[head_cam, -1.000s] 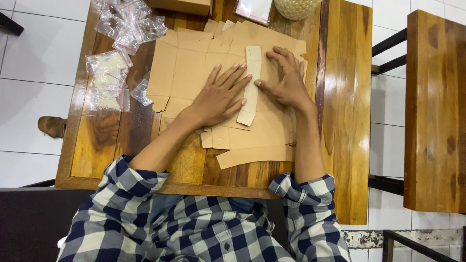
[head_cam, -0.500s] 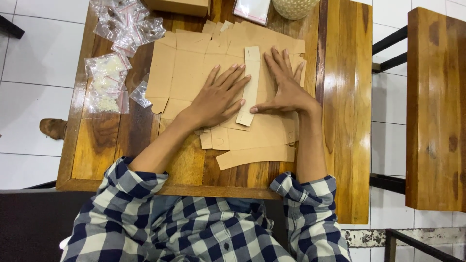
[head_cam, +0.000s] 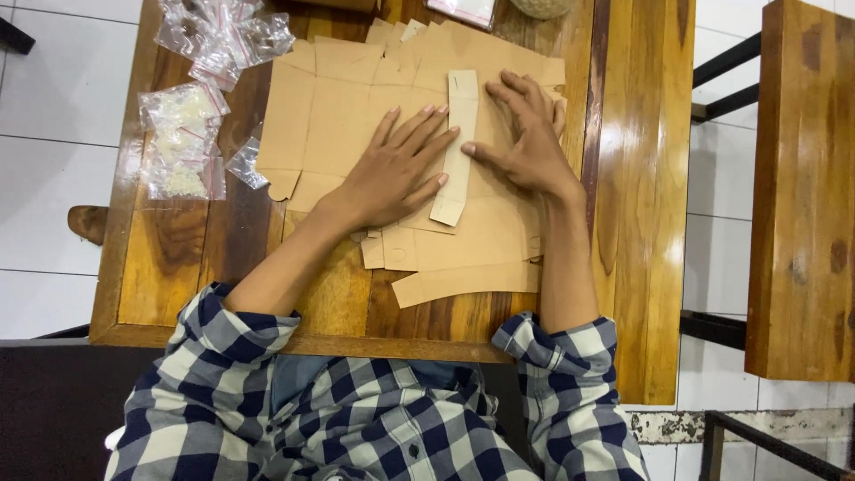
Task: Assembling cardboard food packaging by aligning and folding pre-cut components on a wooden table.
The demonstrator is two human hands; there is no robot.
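At the bottom of the frame the person's blue-and-white checked shirt (head_cam: pixel 374 419) fills the near edge, both sleeves rolled back above bare forearms that reach up over the wooden worktop (head_cam: pixel 637 223).

In the middle of the frame both hands lie flat and spread on a stack of flat brown cardboard box blanks (head_cam: pixel 329 116). The left hand (head_cam: pixel 392 169) presses palm down with fingers fanned wide, its fingertips touching the left edge of a narrow folded cardboard flap (head_cam: pixel 459 147) that runs up and down the centre of the frame. The right hand (head_cam: pixel 525 142) is also open and gripping nothing, its thumb tip against the flap's right edge and its fingers laid on the blank beyond.

The blanks are loosely stacked, with edges fanned out at the bottom and top of the pile. A sideways push from either palm would likely slide the sheets over one another, so the crease could set crooked. The flap is pinned only near its middle, so its lower end, which seems to stand a little proud of the sheet, could spring back once the pressure eases.

Further off, at the upper left of the frame, small clear plastic bags (head_cam: pixel 191 107) of pale contents lie just beside the pile. A shifting blank could nudge them toward the worktop's left edge.
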